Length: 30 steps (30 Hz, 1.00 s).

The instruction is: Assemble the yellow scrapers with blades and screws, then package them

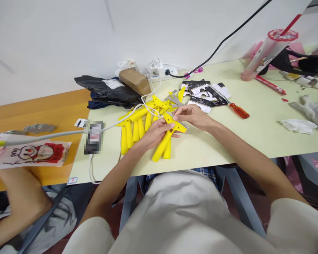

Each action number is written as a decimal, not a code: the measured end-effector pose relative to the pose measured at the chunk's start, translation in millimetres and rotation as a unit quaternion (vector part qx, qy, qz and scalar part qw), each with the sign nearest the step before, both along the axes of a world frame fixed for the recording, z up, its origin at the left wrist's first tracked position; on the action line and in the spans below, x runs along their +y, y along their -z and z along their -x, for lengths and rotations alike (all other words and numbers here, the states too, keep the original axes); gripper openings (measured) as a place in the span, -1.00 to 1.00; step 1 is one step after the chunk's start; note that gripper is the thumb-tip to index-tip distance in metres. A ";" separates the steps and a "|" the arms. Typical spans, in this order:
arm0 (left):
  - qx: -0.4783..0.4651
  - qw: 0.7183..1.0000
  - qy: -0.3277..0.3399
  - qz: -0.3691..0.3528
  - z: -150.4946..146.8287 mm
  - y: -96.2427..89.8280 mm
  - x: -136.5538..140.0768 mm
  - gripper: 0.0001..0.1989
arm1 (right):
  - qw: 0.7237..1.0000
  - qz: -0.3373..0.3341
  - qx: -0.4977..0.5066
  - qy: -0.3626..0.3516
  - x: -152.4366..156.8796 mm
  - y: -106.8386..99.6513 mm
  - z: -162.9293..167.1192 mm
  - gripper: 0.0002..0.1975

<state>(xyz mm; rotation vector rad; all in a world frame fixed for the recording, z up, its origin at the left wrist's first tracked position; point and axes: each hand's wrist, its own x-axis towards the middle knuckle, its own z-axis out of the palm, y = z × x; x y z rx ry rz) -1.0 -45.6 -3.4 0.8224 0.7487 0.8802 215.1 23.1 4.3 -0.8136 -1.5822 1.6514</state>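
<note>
My left hand [155, 134] is closed around the neck of a yellow scraper [163, 145], thumb on its wide head, handle slanting toward me. A grey metal blade edge shows along the head. At the far side of that head is my right hand [192, 115], its thumb and finger pinched together against the surface; whatever is between the fingertips is too small to make out. Another yellow handle [167, 151] lies on the table under the held one. Left of my hands, several more yellow scrapers [128, 134] lie in a row, with more heads and loose grey blades [173, 98] behind.
Blade packets [201, 93] lie back right beside a red-handled screwdriver [239, 110]. A white cable [122, 121] crosses the scrapers. Behind them are a black plastic bag [111, 91] and cardboard box [135, 81]. A tall cup [267, 56] stands right. Another person's arm [23, 197] is at left.
</note>
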 end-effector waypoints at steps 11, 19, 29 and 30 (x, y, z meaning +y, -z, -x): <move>-0.016 0.992 -0.120 -0.047 2.9 -9.9 4.2 -0.55 | 0.962 -0.185 -0.095 0.178 30.9 15.4 -16.7 -0.52; -0.039 0.976 -0.203 -0.068 10.3 -6.6 9.8 -0.61 | 0.865 -0.392 -0.299 0.088 53.5 45.0 -35.2 -0.76; -0.066 0.978 -0.190 -0.048 2.7 -2.2 8.8 -0.71 | 0.854 -0.399 -0.322 0.093 60.4 57.2 -32.9 -0.79; -0.065 0.980 -0.181 -0.044 1.8 -1.4 8.4 -0.72 | 0.852 -0.399 -0.325 0.095 60.8 57.3 -33.2 -0.79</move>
